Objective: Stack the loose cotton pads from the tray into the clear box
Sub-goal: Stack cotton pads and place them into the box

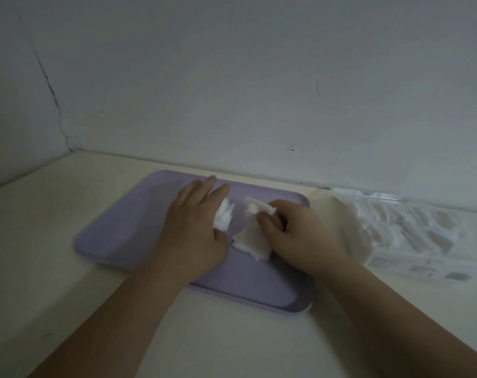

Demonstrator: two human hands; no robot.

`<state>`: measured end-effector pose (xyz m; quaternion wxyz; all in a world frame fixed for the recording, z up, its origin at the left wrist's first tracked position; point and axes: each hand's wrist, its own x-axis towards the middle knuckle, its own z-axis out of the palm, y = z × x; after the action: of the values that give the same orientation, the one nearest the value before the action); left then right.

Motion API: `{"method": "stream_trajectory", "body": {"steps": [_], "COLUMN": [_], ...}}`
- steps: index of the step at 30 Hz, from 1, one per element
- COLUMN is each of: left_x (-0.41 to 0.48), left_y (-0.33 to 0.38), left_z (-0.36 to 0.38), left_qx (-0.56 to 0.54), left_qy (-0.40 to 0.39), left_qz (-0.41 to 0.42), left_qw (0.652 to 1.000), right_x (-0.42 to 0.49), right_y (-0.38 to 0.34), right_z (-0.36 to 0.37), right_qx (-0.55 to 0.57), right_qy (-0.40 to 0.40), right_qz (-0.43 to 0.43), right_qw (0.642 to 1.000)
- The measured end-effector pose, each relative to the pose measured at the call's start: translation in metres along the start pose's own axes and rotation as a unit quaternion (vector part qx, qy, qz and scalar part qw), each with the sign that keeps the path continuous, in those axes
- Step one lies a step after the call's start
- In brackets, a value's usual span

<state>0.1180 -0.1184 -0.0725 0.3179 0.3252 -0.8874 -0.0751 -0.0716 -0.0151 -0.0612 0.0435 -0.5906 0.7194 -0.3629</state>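
Note:
A lilac tray (117, 230) lies on the cream table, long side toward the wall. Over its middle, my left hand (196, 227) rests palm down with a small bunch of white cotton pads (224, 218) under its thumb side. My right hand (294, 233) pinches one white pad (259, 208) between thumb and fingers. A further few pads (251, 242) lie flat on the tray between both hands. The clear box (412, 233) stands on the table to the right of the tray, with many pads visible inside.
A pale wall runs close behind the tray and the box, meeting a side wall at the far left corner. Bare table (232, 345) stretches in front of the tray and to its left.

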Motion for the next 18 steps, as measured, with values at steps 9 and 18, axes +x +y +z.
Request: {"method": "stream_trajectory", "body": {"steps": [9, 18], "left_x": [-0.004, -0.004], "left_y": [0.029, 0.027], "left_z": [-0.004, 0.002], "left_qx": [-0.295, -0.309], "left_qy": [-0.012, 0.013], "left_qz": [-0.139, -0.114], "left_qw": [0.945, 0.944], "right_x": [0.002, -0.003], "right_y": [0.004, -0.005], "right_z": [-0.007, -0.011], "right_qx": [0.431, 0.534], "right_qy": [-0.05, -0.072], "right_qz": [0.095, 0.138], "right_qw": [0.896, 0.831]}}
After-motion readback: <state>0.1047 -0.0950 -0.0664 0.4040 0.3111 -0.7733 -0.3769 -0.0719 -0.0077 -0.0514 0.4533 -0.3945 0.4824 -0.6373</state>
